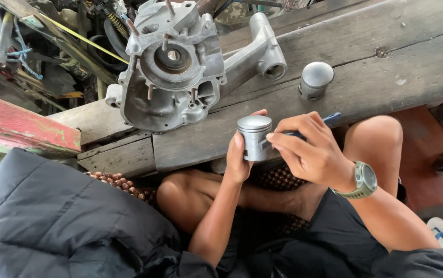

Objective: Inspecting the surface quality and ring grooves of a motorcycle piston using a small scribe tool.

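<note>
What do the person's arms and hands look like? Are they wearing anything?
Both arms are bare, with no gloves and no long sleeves. The left hand has nothing on it. Just behind the right hand sits a chunky wristwatch with a grey-green case and strap. A dark short sleeve shows at the right upper arm.

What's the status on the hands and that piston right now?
Left hand grips piston. Right hand holds blue-handled tool against it. Second piston on bench, apart. Nothing in the way.

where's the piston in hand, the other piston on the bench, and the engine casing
held piston (255,135), head view, side wall
second piston (316,77), head view, domed crown
engine casing (172,67), head view, round central housing
</note>
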